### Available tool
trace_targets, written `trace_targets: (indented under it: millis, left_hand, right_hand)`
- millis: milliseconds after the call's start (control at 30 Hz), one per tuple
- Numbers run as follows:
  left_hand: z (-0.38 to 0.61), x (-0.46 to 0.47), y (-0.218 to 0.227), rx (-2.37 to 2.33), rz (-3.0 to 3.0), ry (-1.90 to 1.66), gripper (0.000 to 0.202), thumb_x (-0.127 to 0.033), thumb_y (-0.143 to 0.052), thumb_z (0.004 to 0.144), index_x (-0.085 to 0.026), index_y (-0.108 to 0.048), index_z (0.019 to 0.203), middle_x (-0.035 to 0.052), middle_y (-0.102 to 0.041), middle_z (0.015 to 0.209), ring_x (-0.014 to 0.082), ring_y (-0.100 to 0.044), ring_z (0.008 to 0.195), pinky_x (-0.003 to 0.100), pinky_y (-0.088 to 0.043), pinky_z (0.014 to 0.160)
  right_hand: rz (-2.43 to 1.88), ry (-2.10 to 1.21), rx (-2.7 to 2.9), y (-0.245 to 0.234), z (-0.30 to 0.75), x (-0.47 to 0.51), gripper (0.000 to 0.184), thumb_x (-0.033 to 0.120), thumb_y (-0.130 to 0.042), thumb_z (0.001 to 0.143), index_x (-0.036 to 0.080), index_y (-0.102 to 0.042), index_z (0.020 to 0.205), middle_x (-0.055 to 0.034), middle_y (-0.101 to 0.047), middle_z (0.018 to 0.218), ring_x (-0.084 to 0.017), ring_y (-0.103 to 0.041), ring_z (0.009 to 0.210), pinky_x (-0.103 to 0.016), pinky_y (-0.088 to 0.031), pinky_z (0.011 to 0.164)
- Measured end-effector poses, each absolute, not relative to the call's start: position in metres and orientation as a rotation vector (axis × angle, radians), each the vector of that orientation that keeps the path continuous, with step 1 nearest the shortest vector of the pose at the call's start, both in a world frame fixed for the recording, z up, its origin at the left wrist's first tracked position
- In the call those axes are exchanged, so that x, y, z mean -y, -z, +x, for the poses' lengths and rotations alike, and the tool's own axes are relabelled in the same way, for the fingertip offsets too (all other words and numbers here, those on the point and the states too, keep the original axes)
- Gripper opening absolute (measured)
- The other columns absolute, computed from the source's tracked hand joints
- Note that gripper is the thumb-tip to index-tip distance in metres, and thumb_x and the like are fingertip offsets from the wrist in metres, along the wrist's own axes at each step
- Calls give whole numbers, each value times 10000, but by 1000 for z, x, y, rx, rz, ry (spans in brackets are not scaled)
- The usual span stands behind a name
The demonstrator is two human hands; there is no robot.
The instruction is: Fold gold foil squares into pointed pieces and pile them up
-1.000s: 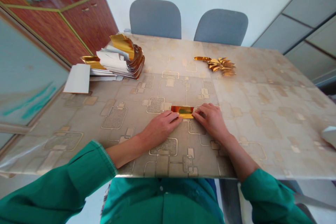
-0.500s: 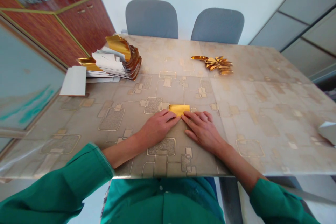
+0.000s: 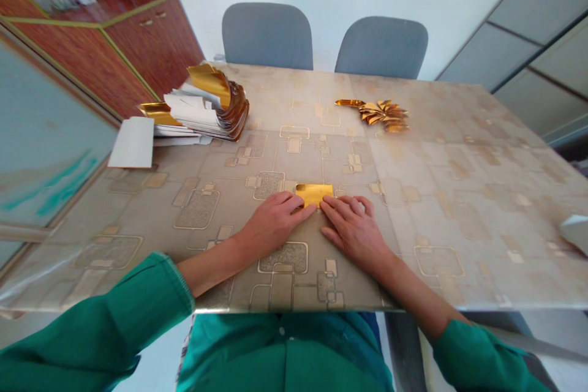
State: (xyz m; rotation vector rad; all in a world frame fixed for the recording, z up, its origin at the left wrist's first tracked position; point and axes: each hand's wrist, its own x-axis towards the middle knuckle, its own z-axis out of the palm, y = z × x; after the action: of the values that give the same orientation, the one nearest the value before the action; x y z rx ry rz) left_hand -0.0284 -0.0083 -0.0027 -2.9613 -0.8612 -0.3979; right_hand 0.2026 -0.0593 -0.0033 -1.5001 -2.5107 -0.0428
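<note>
A small folded piece of gold foil paper (image 3: 315, 192) lies flat on the patterned table (image 3: 459, 196) in front of me. My left hand (image 3: 271, 225) rests on the table with its fingertips pressing the paper's left and near edge. My right hand (image 3: 351, 226) lies flat beside it, fingers stretched out and touching the paper's right near corner. Both hands press down on the paper and nothing is lifted.
A stack of gold and white sheets (image 3: 206, 107) sits at the back left, with a loose white sheet (image 3: 133, 142) beside it. Folded gold pieces (image 3: 379, 111) lie at the back middle. Two grey chairs (image 3: 321, 40) stand behind the table. A wooden cabinet (image 3: 105, 49) is at left.
The paper went from a longer strip to a shorter folded piece. My right hand slid left and flattened its fingers; my left hand stayed at the paper's left edge.
</note>
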Motion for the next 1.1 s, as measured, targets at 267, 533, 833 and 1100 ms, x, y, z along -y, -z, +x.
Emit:
trace_targets:
  millis: [267, 533, 833, 1100]
  left_hand:
    - [-27, 7, 4, 926, -2863, 400, 276, -186, -527, 965, -171, -629, 1221, 76, -644, 1039, 231, -567, 968, 383, -446, 894]
    - [-33, 8, 7, 907, -2914, 436, 278, -179, -506, 971, -160, -632, 1219, 86, -648, 1096, 224, -543, 988, 386, -446, 935]
    - [-33, 6, 3, 867, -2949, 409, 337, -169, -524, 958, -210, -613, 1279, 79, -641, 1111, 234, -546, 1013, 414, -460, 948]
    - [-52, 6, 11, 868, -3034, 629, 347, -83, -462, 938, -164, -640, 1225, 66, -652, 1290, 234, -573, 1099, 448, -467, 979]
  right_hand:
    - [-1512, 97, 2513, 8, 201, 60, 467, 421, -444, 1006, 172, -507, 1396, -95, -591, 1365, -276, -478, 1225, -493, -220, 1077]
    - [-1567, 139, 2404, 3, 201, 66, 392, 343, -473, 996, 150, -561, 1325, -115, -593, 1359, -282, -480, 1222, -494, -225, 1086]
    - [-1496, 95, 2492, 5, 192, 65, 471, 389, -546, 960, 142, -530, 1361, -115, -617, 1261, -282, -491, 1173, -496, -256, 1082]
    - [-1462, 183, 2375, 4, 209, 68, 299, 288, -533, 977, 174, -616, 1241, -79, -683, 1185, -253, -552, 1131, -482, -231, 1084]
